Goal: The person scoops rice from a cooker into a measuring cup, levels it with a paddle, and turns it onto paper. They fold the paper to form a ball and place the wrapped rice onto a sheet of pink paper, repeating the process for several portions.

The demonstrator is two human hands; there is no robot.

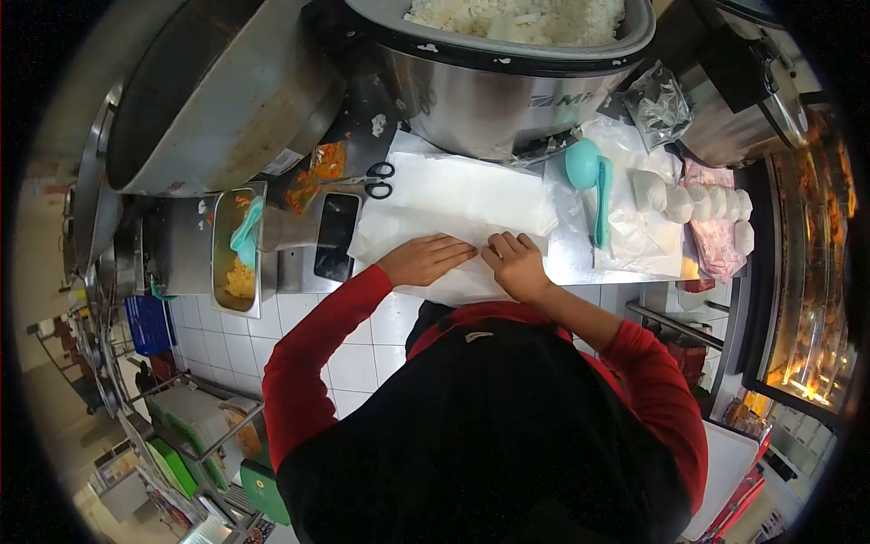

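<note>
My left hand [430,260] lies with its fingers stretched and close together over a sheet of white paper [426,227] at the counter's front edge. Beside it, my right hand [515,266] is curled closed at the paper, its fingertips near those of the left. What lies under the paper, if anything, is hidden. More white sheets [462,186] are spread just beyond. Left of the paper are a black phone [336,236] and black-handled scissors [376,180]. A teal round scoop [583,165] with a long handle rests to the right.
A large rice cooker [489,104] full of rice stands behind the paper. A big metal pot [236,109] is at back left, above a steel pan [263,286] of yellow food. Several white wrapped bundles [678,204] line the right, near a lit glass cabinet [802,272].
</note>
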